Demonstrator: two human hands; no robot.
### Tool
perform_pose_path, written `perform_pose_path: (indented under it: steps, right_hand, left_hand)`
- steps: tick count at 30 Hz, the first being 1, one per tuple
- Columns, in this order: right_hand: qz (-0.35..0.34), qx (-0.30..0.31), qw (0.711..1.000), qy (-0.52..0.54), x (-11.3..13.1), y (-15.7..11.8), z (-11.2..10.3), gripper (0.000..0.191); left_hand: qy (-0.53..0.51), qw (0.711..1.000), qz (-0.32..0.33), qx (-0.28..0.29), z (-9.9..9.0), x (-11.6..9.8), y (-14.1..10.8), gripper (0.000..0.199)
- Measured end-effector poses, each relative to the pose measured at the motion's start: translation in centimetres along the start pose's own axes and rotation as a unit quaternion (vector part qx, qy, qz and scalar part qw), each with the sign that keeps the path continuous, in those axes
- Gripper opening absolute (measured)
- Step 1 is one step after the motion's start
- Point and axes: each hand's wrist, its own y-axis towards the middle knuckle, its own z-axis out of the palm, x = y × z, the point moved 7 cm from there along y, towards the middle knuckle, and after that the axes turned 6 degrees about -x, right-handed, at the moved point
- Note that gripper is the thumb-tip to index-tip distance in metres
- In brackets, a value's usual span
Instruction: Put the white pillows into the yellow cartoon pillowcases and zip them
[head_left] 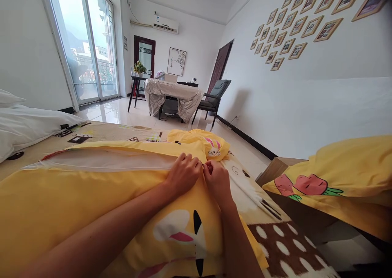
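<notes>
A yellow pillowcase [122, 204] printed with a white rabbit lies in front of me. Along its far side runs a long opening, and a white inner pillow [107, 160] shows through it. At the opening's right end, my left hand [184, 172] is closed on the fabric edge, fingers curled down. Right beside it, my right hand [217, 182] pinches the same edge of the pillowcase; whether a zip pull sits between its fingertips is hidden. Just beyond my hands, a bunched yellow cloth [214, 145] with a rabbit face lies on the patterned blanket [251, 188].
White pillows [33, 125] lie at the left. To the right, a yellow cloth with strawberry-like prints [346, 180] drapes over a cardboard box [280, 165]. Farther off stand a covered table [171, 88], a dark chair [214, 98] and a glass sliding door [85, 45].
</notes>
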Motion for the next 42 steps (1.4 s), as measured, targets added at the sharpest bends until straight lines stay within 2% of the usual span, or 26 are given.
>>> perform_pose_path:
  steps: [16, 24, 28, 31, 37, 42]
  right_hand:
    - [-0.021, 0.013, 1.0, 0.001, 0.2, -0.1, 0.3, 0.018]
    - [-0.03, -0.009, 0.999, 0.019, 0.1, -0.2, 0.5, 0.018]
    - [-0.038, -0.024, 0.999, 0.028, 0.1, -0.1, 0.6, 0.02]
    - [-0.046, -0.037, 0.998, 0.02, 0.2, -0.1, 0.7, 0.021]
    - [-0.03, -0.054, 0.998, -0.004, -0.5, 0.2, 0.9, 0.025]
    - [-0.038, -0.058, 0.997, 0.015, -0.9, 0.5, 1.1, 0.028]
  left_hand:
    - [-0.041, 0.998, -0.004, 0.04, 0.6, 0.1, -0.2, 0.018]
    - [-0.036, 0.996, -0.072, 0.046, 1.3, 1.1, 0.2, 0.024]
    - [-0.047, 0.995, -0.081, 0.045, 1.4, 1.4, 0.5, 0.026]
    - [-0.052, 0.995, -0.061, 0.052, 1.6, 1.2, 1.0, 0.024]
    - [-0.055, 0.993, 0.032, 0.102, 2.1, 0.7, 2.8, 0.025]
    - [-0.08, 0.987, 0.061, 0.125, 2.9, 0.5, 2.9, 0.027]
